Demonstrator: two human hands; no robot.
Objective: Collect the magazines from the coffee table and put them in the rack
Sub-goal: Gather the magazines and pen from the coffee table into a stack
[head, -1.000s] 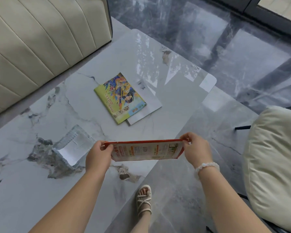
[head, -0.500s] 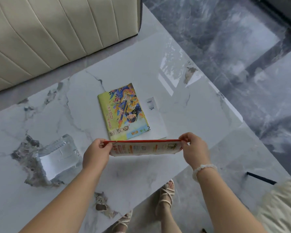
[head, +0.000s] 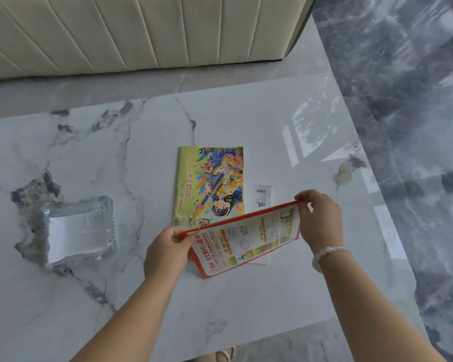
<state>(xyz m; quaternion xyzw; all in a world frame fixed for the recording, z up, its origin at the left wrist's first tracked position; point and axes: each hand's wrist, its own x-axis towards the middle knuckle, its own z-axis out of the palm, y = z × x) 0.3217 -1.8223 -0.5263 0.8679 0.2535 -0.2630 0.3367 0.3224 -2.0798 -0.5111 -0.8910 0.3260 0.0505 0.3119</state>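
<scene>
Both hands pinched the red-bordered magazine by its far corners, the left hand low, the right hand higher, so it hung tilted above the bench. Just beyond the hands lay the yellow magazine over a white one. Such thin fingertip grips could probably let it slip. No rack showed.

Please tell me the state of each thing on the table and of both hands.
Red-edged magazine: held by both hands, tilted.
Yellow magazine: flat on the table.
White booklet: flat, partly covered.
Glass tray: empty.
Left hand: gripping.
Right hand: pinching the corner.
</scene>
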